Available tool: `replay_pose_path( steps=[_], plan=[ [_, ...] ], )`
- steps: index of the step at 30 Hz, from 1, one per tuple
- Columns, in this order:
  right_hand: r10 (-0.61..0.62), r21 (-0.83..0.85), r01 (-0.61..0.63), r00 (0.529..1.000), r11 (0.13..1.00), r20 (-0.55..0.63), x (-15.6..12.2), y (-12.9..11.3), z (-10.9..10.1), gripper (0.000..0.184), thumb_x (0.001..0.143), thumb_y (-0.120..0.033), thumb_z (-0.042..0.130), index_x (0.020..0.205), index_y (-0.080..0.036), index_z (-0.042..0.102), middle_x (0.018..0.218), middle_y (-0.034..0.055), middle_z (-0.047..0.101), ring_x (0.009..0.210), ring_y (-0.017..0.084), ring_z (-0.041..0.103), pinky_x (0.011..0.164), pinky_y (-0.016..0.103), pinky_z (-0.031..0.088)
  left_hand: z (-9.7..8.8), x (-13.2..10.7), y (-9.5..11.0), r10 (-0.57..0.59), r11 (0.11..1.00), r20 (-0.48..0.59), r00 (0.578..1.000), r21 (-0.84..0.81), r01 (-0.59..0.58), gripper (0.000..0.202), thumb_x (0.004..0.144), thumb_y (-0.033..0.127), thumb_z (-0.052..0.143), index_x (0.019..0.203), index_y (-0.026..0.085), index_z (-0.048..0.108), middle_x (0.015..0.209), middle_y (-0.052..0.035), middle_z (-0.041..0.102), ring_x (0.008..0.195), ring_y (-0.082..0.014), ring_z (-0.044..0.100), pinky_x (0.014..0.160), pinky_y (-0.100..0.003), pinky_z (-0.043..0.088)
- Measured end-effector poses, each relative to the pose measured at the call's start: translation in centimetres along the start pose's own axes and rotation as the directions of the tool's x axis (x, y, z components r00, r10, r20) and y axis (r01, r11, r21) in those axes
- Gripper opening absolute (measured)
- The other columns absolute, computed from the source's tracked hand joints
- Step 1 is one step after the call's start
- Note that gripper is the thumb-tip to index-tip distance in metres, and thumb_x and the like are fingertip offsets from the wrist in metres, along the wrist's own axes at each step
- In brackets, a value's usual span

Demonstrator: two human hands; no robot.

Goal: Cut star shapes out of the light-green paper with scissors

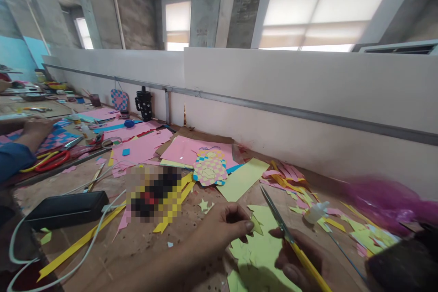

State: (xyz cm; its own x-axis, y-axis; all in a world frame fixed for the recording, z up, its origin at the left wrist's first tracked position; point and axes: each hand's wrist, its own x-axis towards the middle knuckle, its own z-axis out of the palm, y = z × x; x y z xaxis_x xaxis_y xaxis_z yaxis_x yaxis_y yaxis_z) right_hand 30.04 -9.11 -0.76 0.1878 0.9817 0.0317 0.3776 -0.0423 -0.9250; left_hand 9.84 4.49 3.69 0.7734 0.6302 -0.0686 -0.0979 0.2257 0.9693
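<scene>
My left hand (227,223) pinches a small pale-yellow paper cutout (256,225) between thumb and fingertips. In my right hand (301,253) is a pair of scissors (285,227) with yellow handles, its blades pointing up and away, beside the cutout but apart from it. Under both hands lie pale-yellow paper sheets (267,260) with cut edges. A small yellow paper star (204,205) rests on the table just beyond my left hand. Farther back sits a checkered woven-paper piece (210,167) in pink, yellow and blue.
Paper strips (287,175) and a small glue bottle (315,212) lie at right, near a purple plastic bag (386,203). A black box (68,209) with a white cable is at left. Another person's hand (36,130) works at far left. A wall panel (308,86) bounds the table.
</scene>
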Motion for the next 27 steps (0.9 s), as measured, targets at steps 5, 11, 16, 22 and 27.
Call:
replay_pose_path(
  steps=[5,11,16,22,27],
  plan=[
    [0.11,0.179,-0.079,0.979,0.981,-0.172,-0.4,-2.1,0.6,0.05,0.071,-0.038,0.082,0.116,-0.029,0.063,0.092,0.0035,0.073,0.076,0.02,0.067,0.052,0.022,0.046,1.0,-0.2,-1.5,-0.132,0.987,0.026,0.991,0.09,0.129,0.019,0.067,0.033,0.069,0.072,0.017,0.06,0.069,-0.0004,0.06,0.062,-0.0128,0.054,0.062,-0.027,0.039],
    [0.159,0.262,-0.121,0.978,0.957,-0.131,-0.5,-3.6,1.7,0.043,0.067,-0.03,0.08,0.108,-0.026,0.066,0.075,-0.0018,0.07,0.063,0.017,0.064,0.053,0.023,0.048,1.7,-0.4,-2.1,-0.185,0.953,0.102,0.977,0.26,0.153,0.011,0.07,0.027,0.064,0.072,0.017,0.06,0.063,0.0029,0.054,0.06,-0.0121,0.051,0.061,-0.026,0.038],
    [0.207,0.416,-0.152,0.974,0.897,-0.091,-0.4,-3.0,2.2,0.04,0.067,-0.02,0.076,0.105,-0.025,0.063,0.062,-0.0094,0.058,0.048,0.008,0.05,0.044,0.018,0.036,1.8,-0.4,-2.0,-0.192,0.954,0.127,0.973,0.259,0.154,0.015,0.069,0.029,0.066,0.073,0.016,0.06,0.064,0.0024,0.054,0.061,-0.0125,0.049,0.062,-0.027,0.038],
    [0.156,0.354,-0.091,0.975,0.931,-0.159,-0.3,-3.3,2.1,0.036,0.071,-0.014,0.071,0.104,-0.025,0.062,0.064,-0.0092,0.057,0.054,0.01,0.05,0.051,0.02,0.039,1.7,-0.4,-2.8,-0.16,0.983,0.06,0.985,0.097,0.154,0.032,0.081,0.047,0.061,0.074,0.016,0.062,0.073,-0.0019,0.061,0.06,-0.011,0.052,0.062,-0.026,0.036],
    [0.13,0.245,-0.069,0.962,0.967,-0.242,-0.4,-3.8,2.5,0.031,0.071,-0.023,0.072,0.101,-0.023,0.063,0.064,-0.0081,0.055,0.055,0.011,0.05,0.05,0.021,0.039,1.8,-0.3,-3.3,-0.183,0.98,0.124,0.975,0.106,0.17,0.033,0.074,0.047,0.072,0.08,0.016,0.062,0.073,-0.0014,0.062,0.061,-0.0119,0.053,0.064,-0.027,0.04]
  ],
)
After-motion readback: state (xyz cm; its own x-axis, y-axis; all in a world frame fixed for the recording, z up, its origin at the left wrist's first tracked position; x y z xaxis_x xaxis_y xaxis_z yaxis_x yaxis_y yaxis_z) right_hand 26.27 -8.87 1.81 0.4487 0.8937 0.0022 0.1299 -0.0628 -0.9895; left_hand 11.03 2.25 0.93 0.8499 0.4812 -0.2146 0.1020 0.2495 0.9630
